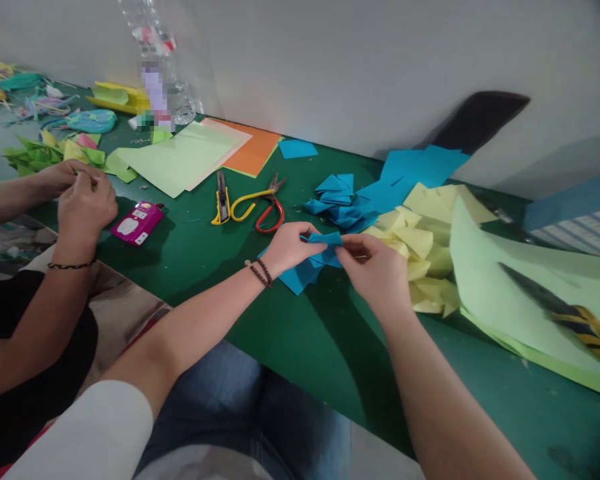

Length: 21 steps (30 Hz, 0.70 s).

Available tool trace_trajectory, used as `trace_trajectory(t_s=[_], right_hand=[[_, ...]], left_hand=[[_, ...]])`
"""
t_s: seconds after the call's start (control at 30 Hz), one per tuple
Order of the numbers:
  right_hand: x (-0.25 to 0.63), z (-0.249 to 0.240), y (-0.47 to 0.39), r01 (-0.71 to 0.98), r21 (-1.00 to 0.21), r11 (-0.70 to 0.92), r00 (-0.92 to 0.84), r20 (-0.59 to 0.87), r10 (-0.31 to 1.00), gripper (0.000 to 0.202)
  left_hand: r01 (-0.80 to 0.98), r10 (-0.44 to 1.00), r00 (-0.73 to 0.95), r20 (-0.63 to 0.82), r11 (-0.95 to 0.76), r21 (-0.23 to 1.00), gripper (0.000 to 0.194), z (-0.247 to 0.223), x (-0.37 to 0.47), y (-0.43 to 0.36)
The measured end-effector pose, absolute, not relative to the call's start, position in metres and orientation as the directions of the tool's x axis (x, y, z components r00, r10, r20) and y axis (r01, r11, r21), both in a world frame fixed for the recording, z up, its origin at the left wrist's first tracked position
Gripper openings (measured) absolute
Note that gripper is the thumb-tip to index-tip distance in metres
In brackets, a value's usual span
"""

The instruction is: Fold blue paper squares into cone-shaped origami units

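Note:
A small folded piece of blue paper [329, 239] is held between my two hands above the green table. My left hand [293, 248], with a dark bracelet at the wrist, pinches its left side. The fingers of my right hand [377, 268] close on its right edge. Beneath lie flat blue sheets [300, 276], partly hidden by my hands. Folded blue pieces [337, 193] and more blue sheets [420, 165] are behind. Folded yellow papers [417, 233] sit just right of my right hand.
Red-and-yellow-handled scissors [270, 203], a yellow cutter [222, 200] and a magenta device [139, 223] lie on the green table [190, 267]. At left, a person's hands [87, 200] work near green folded papers [35, 155]. Large pale green sheets [520, 280] are at right, with black-bladed scissors on them.

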State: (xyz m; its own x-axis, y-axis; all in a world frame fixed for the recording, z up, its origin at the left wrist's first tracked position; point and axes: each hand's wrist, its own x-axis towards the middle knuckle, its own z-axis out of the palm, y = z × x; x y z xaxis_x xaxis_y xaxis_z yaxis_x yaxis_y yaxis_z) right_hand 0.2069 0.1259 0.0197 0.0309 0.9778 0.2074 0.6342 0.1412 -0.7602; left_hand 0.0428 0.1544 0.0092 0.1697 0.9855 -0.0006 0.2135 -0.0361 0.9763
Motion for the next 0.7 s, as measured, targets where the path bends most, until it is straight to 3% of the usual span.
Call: trace_trajectory(t_s=[0.23, 0.37, 0.7], right_hand=[[0.203, 0.018, 0.123, 0.601, -0.78, 0.174, 0.023, 0.234, 0.972, 0.035], [0.207, 0.021, 0.125, 0.548, -0.828, 0.12, -0.024, 0.127, 0.992, 0.039], [0.217, 0.028, 0.126, 0.525, -0.839, 0.141, -0.112, 0.096, 0.989, 0.029]], left_hand=[[0.211, 0.977, 0.213, 0.003, -0.049, 0.976, 0.009, 0.004, 0.042, 0.157], [0.194, 0.969, 0.247, -0.019, -0.03, 0.981, 0.012, 0.004, 0.039, 0.158], [0.167, 0.911, 0.404, -0.076, 0.008, 0.986, 0.011, 0.003, 0.039, 0.158]])
